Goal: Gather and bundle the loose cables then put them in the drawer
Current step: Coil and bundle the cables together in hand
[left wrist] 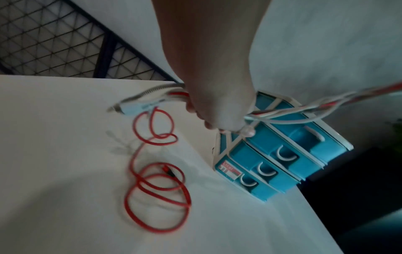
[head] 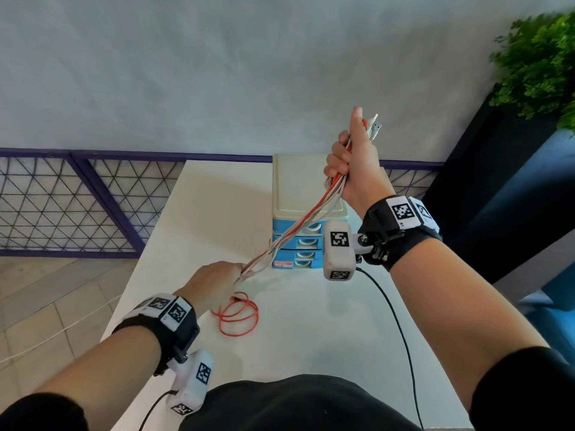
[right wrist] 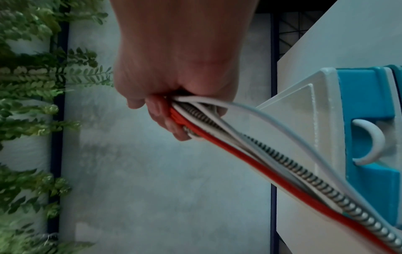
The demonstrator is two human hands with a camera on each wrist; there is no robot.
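Note:
A bundle of cables, white, red and spiral-wrapped, stretches taut between my two hands. My right hand grips one end, raised above the drawer unit, with plug ends sticking out past the thumb. In the right wrist view the fingers curl round the cables. My left hand grips the other end low over the white table; a white connector pokes out behind it. The red cable's tail lies coiled on the table beside the left hand.
The small blue-and-cream drawer unit has several shut drawers with white handles and stands at the table's far right. A purple mesh railing runs behind the table. A green plant is at the upper right. Black camera leads hang from my wrists.

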